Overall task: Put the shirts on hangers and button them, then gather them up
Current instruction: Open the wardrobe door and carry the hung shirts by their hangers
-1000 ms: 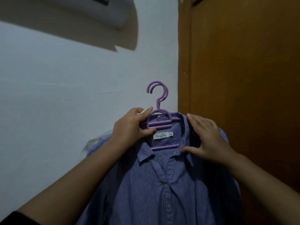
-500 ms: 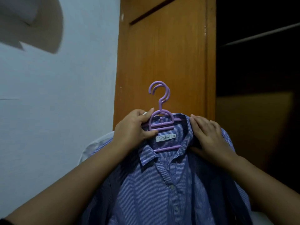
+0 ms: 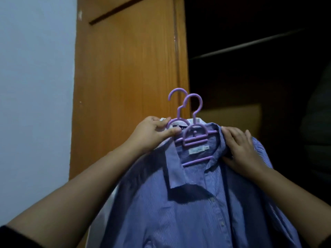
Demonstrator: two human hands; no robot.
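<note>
Two hung shirts held up together in front of a wooden wardrobe door.

A blue striped shirt [image 3: 197, 203] hangs on a purple hanger [image 3: 195, 138], buttoned down the front as far as the placket shows. Just behind that hanger, to its left, a second purple hanger [image 3: 176, 111] carries a white shirt [image 3: 166, 119], mostly hidden. Both seem hung, so gathering looks under way. The left hand [image 3: 152, 133] pinches the rear hanger's loop between thumb and curled fingers. The right hand [image 3: 241, 149] grips the blue collar, right of the front hanger. Behind stand the wooden door [image 3: 125, 68] and a dark open wardrobe [image 3: 259, 68].
</note>
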